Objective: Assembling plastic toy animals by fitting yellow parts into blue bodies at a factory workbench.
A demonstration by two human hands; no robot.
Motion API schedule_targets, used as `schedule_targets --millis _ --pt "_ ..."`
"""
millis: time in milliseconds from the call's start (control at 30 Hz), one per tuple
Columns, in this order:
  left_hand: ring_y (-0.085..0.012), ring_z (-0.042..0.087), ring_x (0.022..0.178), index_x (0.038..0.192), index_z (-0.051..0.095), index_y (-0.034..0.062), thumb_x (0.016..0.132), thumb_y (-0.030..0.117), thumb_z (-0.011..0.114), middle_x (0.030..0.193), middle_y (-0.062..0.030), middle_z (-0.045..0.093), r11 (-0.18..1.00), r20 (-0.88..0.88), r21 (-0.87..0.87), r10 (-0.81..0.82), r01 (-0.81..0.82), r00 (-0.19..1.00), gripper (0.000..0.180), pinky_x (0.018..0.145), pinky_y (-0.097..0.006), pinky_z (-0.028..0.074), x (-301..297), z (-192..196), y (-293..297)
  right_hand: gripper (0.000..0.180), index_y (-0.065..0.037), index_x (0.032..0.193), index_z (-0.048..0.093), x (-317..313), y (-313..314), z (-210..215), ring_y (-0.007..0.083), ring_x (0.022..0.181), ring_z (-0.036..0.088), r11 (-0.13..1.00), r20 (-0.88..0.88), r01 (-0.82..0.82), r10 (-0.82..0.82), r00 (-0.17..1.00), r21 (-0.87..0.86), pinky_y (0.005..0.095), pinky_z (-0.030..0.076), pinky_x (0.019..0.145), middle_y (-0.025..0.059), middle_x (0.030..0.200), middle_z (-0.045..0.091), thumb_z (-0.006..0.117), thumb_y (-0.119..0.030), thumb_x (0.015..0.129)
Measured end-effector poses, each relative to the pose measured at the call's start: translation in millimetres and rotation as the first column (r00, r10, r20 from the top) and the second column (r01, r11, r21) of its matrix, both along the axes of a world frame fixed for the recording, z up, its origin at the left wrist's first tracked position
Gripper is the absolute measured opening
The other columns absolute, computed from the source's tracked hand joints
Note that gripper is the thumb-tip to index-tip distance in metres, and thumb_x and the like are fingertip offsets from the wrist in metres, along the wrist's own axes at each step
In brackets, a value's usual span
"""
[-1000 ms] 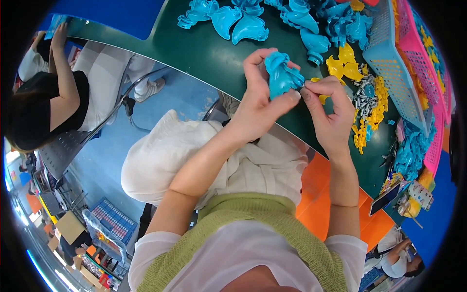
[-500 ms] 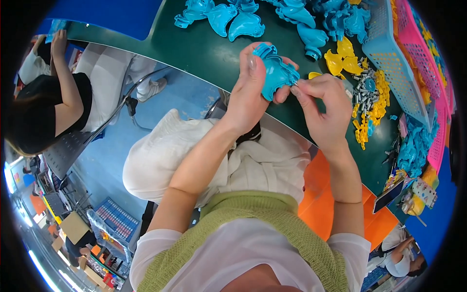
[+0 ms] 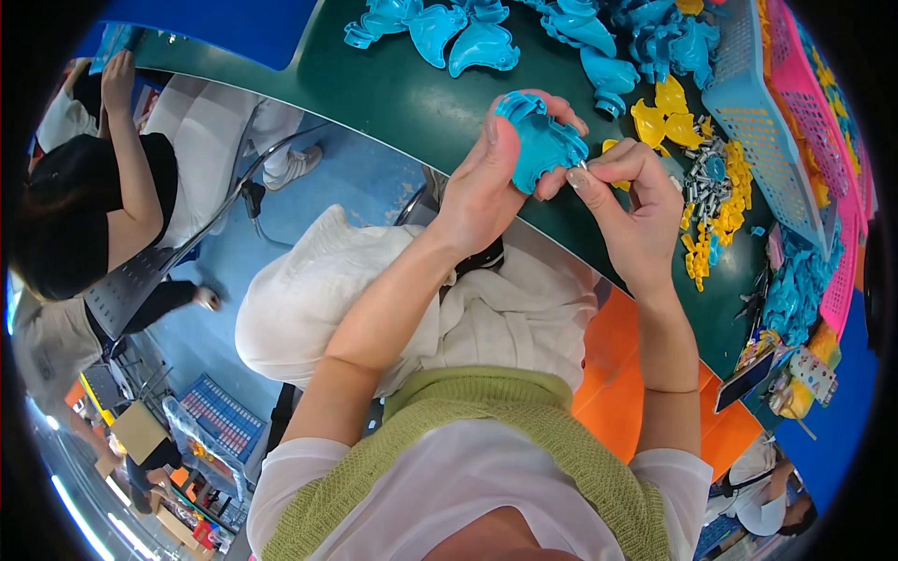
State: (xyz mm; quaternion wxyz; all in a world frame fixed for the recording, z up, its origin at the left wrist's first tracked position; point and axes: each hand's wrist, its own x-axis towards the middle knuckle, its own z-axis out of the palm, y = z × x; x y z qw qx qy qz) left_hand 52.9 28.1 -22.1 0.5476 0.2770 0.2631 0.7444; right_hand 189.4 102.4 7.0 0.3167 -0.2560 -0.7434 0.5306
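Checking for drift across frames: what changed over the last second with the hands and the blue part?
The left hand kept its grip on the blue plastic part and tilted it slightly. The right hand moved in from just beside the part, its fingertips now pinched at the part's lower right edge; whether they hold something small is unclear. Nothing was let go. The blue pieces, yellow pieces and baskets stayed put.

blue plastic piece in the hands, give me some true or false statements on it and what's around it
1. The left hand holds the blue plastic piece. True.
2. The right hand rests flat on the table. False: it is raised, its fingertips pinched at the piece's edge.
3. The table is green. True.
4. The yellow parts lie in the person's lap. False: they lie on the table, beyond the hands.
5. More blue pieces lie on the table. True.
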Motion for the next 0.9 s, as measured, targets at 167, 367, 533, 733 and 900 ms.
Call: schedule_targets --millis 167,367,533,733,900 --pt "-0.0183 0.051 0.093 0.128 0.035 0.0084 0.087 0.063 0.028 0.118 -0.0135 0.046 1.000 0.034 0.027 -0.014 0.013 0.999 0.069 0.079 -0.030 0.041 2 0 1 0.014 -0.002 0.085 0.053 0 4 0 0.0098 0.076 0.050 0.997 -0.040 -0.008 0.011 0.999 0.076 0.0206 0.041 0.068 0.0042 0.083 0.054 0.064 0.003 0.079" --pt "-0.0245 0.046 0.113 0.133 0.029 0.0047 0.085 0.065 0.024 0.127 -0.0175 0.043 0.996 -0.077 -0.069 0.049 -0.054 0.996 0.078 0.093 -0.035 0.038 6 3 3 0.015 0.000 0.096 0.055 4 6 4 0.0095 0.083 0.051 0.983 -0.049 0.160 -0.157 0.986 0.084 0.0210 0.041 0.073 0.0035 0.093 0.055 0.062 -0.002 0.082" --pt "-0.0097 0.051 0.095 0.113 0.044 0.0037 0.087 0.013 0.058 0.115 -0.0091 0.052 0.992 -0.191 -0.124 -0.050 0.026 0.980 0.030 0.080 -0.023 0.043 0 9 -2 0.019 -0.001 0.103 0.055 8 12 8 0.0104 0.087 0.052 0.974 -0.020 0.111 -0.109 0.994 0.195 0.0219 0.041 0.075 0.0058 0.101 0.058 0.059 -0.004 0.084" --pt "-0.0096 0.051 0.092 0.120 0.037 0.0040 0.077 0.004 0.070 0.102 -0.0052 0.048 0.977 -0.186 -0.139 0.136 -0.163 0.973 0.054 0.078 -0.022 0.046 3 2 5 0.020 -0.001 0.103 0.058 25 35 18 0.0090 0.080 0.055 0.868 -0.180 0.443 -0.409 0.894 0.226 0.0206 0.043 0.073 0.0048 0.099 0.061 0.058 -0.001 0.083" --pt "-0.0132 0.051 0.096 0.127 0.031 0.0039 0.075 0.007 0.072 0.110 -0.0085 0.045 0.949 -0.301 -0.150 0.224 -0.278 0.927 0.066 0.081 -0.023 0.046 7 7 1 0.016 -0.003 0.099 0.060 34 38 14 0.0098 0.078 0.056 0.870 0.085 0.299 -0.358 0.930 0.393 0.0212 0.044 0.071 0.0038 0.092 0.062 0.059 -0.002 0.082"
